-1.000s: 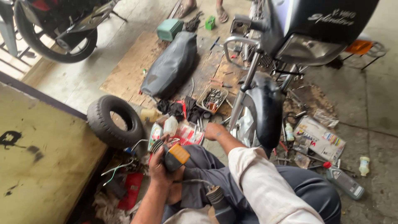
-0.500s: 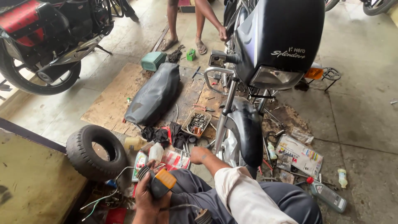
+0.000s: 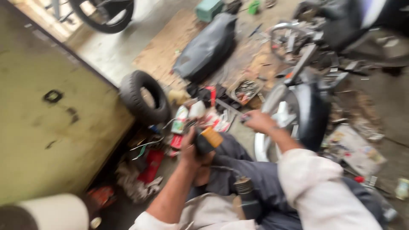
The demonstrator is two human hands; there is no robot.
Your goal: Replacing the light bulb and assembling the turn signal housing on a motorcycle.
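One dark boxy part (image 3: 206, 140), orange-topped, gripped in left hand (image 3: 192, 150).

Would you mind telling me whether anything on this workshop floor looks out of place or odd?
Yes: a detached black motorcycle seat lies on the floor, and a loose tyre leans by the green wall. Small parts, bottles and papers are scattered around the motorcycle's front wheel. The frame is blurred, so finer damage cannot be judged.

Clutter of bottles (image 3: 181, 119) and tyre (image 3: 145, 96) is crowding my left hand (image 3: 191, 149); front wheel (image 3: 304, 113) is blocking beyond my right hand (image 3: 257, 121).
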